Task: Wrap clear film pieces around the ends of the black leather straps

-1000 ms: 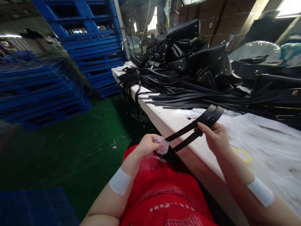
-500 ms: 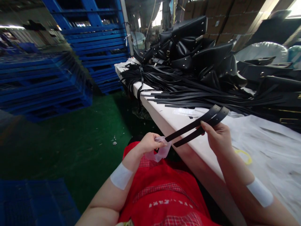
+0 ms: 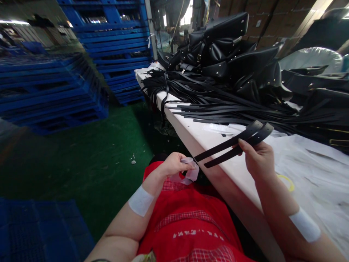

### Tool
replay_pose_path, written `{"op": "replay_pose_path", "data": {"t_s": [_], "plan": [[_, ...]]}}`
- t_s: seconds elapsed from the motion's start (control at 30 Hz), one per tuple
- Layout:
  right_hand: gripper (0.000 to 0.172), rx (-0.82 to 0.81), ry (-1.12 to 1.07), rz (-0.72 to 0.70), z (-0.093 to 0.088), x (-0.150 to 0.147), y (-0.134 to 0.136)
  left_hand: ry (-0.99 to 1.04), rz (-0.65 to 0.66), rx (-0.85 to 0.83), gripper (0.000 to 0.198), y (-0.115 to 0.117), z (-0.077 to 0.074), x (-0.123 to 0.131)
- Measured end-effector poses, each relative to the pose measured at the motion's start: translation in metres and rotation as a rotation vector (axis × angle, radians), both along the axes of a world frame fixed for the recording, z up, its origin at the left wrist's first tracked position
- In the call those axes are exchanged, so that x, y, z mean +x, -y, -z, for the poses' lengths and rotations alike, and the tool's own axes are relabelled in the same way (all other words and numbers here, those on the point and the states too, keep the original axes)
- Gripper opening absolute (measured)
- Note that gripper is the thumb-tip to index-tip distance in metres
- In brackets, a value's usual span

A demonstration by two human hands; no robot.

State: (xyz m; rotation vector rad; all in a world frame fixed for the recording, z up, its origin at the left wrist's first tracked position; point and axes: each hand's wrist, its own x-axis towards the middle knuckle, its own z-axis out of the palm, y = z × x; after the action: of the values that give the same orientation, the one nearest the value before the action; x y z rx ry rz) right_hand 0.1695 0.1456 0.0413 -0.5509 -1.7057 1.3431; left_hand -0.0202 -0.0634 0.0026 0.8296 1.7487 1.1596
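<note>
My right hand point(image 3: 258, 159) is closed on a folded black strap point(image 3: 230, 144), whose two ends point down and left over the table edge. My left hand point(image 3: 173, 164) pinches a crumpled piece of clear plastic film point(image 3: 190, 174) just below and left of the strap's free ends. The film no longer touches the strap. Both hands hover above my red apron point(image 3: 191, 225), beside the white table point(image 3: 196, 140).
A big heap of black straps point(image 3: 218, 102) and black bags point(image 3: 231, 54) covers the far part of the table. A yellow ring point(image 3: 287, 182) lies on the white sheet by my right wrist. Blue pallets point(image 3: 114, 47) stand stacked at the left over green floor point(image 3: 95, 163).
The plastic film has come off the strap's ends and my left hand has drawn it down. My right hand has lifted the strap slightly up and to the right.
</note>
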Motion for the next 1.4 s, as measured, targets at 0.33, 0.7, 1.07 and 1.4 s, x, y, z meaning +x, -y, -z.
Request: {"op": "replay_pose_path", "data": {"t_s": [0.33,0.7,1.07,1.4], "plan": [[0.02,-0.016,-0.01,-0.01,-0.002,0.001,0.005,0.015,-0.006,-0.037,0.036,0.002,-0.001,0.001],[0.022,0.057,0.058,0.026,-0.005,0.001,0.009,-0.048,0.012,-0.064,0.038,0.003,0.005,-0.006],[0.021,0.189,0.17,0.026,-0.008,0.002,0.008,0.006,0.018,-0.043,0.036,0.003,0.01,-0.009],[0.026,0.088,0.229,-0.105,0.0,-0.006,0.012,0.161,-0.014,0.094,0.043,-0.001,0.002,0.0]]}}
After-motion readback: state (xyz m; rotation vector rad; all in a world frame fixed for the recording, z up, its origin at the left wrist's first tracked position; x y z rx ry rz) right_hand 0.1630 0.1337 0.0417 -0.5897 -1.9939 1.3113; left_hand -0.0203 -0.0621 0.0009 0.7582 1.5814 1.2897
